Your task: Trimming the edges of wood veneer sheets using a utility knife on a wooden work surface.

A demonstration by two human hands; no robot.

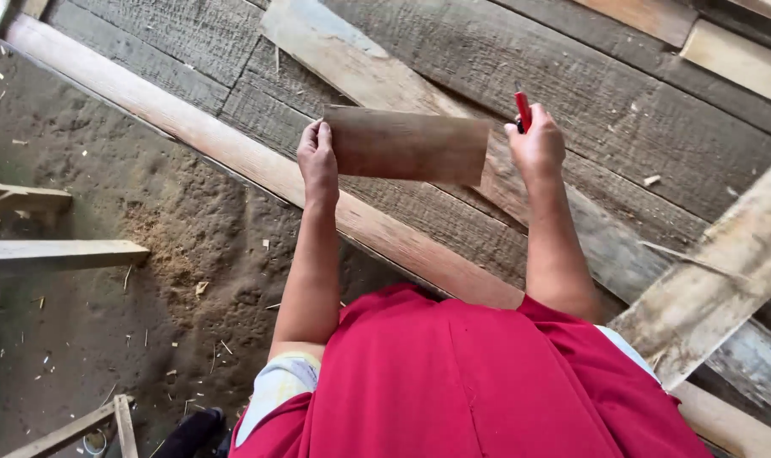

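Observation:
My left hand (317, 161) grips the left edge of a thin rectangular brown wooden sheet (406, 144), held flat in the air in front of me. My right hand (536, 146) is closed around a red pen-like tool (523, 108) that sticks up from the fist, right at the sheet's right edge. Whether the right hand also pinches the sheet I cannot tell. Below the hands I see my red shirt (479, 382).
Weathered grey planks (623, 102) lie under the hands, with a long pale board (232, 153) running diagonally and a rough beam (716, 280) at right. Sawdust-covered ground (105, 280) fills the left, with wooden offcuts (63, 251) on it.

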